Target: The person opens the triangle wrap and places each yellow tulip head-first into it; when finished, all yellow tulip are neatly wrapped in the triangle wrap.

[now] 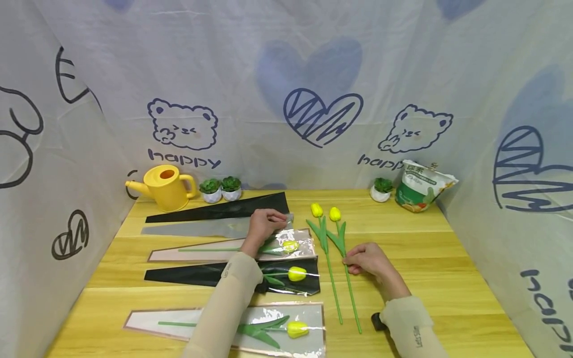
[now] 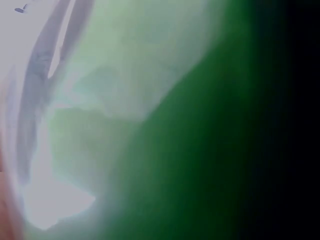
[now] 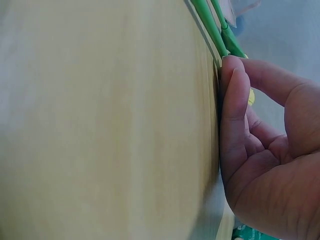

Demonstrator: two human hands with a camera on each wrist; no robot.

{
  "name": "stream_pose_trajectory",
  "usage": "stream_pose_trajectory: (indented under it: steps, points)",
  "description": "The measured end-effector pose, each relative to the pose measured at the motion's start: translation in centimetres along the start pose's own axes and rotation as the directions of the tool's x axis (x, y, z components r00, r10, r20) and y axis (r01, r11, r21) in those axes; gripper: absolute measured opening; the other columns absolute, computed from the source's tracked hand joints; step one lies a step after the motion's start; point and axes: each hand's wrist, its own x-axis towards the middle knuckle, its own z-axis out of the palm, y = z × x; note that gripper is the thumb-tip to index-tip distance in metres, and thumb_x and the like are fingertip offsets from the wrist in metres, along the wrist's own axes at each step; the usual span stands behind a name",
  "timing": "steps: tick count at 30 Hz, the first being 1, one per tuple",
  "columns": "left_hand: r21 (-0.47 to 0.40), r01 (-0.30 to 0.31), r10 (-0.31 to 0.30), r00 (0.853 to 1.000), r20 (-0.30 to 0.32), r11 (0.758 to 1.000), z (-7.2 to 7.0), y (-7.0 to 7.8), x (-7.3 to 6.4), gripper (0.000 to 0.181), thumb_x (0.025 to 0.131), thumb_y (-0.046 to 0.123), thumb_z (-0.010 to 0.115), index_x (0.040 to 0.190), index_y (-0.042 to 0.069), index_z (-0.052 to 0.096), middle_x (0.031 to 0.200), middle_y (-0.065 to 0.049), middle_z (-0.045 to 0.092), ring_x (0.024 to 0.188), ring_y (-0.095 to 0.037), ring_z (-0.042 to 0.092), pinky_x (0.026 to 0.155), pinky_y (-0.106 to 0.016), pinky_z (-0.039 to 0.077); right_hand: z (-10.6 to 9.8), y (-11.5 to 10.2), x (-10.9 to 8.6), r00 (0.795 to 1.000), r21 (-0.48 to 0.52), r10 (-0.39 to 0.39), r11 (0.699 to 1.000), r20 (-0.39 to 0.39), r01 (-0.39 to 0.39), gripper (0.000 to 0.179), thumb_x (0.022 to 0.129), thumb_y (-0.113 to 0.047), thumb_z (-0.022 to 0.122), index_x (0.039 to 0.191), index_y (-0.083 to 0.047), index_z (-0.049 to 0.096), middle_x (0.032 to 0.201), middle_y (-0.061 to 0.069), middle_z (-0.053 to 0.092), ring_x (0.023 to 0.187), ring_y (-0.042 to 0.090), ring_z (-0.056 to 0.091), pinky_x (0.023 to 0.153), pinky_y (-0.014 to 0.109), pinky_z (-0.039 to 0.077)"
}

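Note:
In the head view my left hand (image 1: 265, 224) is over the wide right end of a grey flower sleeve (image 1: 197, 228), its fingertips and thumb pinching at the sleeve's edge. My right hand (image 1: 370, 259) pinches the green stem of a yellow artificial tulip (image 1: 335, 214), just under its leaves, low over the table. In the right wrist view the thumb and a finger meet at the stem (image 3: 210, 27). Another yellow tulip (image 1: 317, 210) lies beside it on the left. A blurred green shape (image 2: 190, 150) fills much of the left wrist view.
A black sleeve (image 1: 224, 206) lies behind the grey one. Nearer are a pale sleeve (image 1: 161, 255), a black one (image 1: 179, 276) and a white one (image 1: 143, 319), each with a tulip inside. Behind stand a yellow watering can (image 1: 167, 191), small potted succulents (image 1: 231, 189) and a green-white bag (image 1: 421, 186).

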Motion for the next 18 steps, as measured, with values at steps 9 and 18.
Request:
stream_pose_trajectory:
  steps: [9,18]
  points:
    - [-0.028,0.007,-0.007,1.0,-0.017,1.0,-0.12,0.19,-0.15,0.013,0.082,0.003,0.087,0.093,0.007,0.083,0.086,-0.009,0.08,0.075,-0.016,0.075,0.065,-0.025,0.057,-0.08,0.1,0.13,1.0,-0.005,0.001,1.0,0.003,-0.001,0.02,0.091,-0.006,0.077,0.105,0.007,0.07,0.079,0.013,0.072,0.061,0.012,0.069,0.058,0.026,0.06]
    - [-0.077,0.001,-0.001,1.0,-0.011,0.997,-0.26,0.37,-0.36,0.014,0.085,0.003,0.084,0.099,0.003,0.082,0.091,-0.011,0.08,0.079,-0.018,0.074,0.066,-0.026,0.057,-0.1,0.23,0.19,1.0,-0.002,-0.006,1.0,0.002,0.006,0.021,0.091,-0.005,0.077,0.106,0.008,0.07,0.079,0.013,0.072,0.061,0.012,0.069,0.059,0.026,0.06]
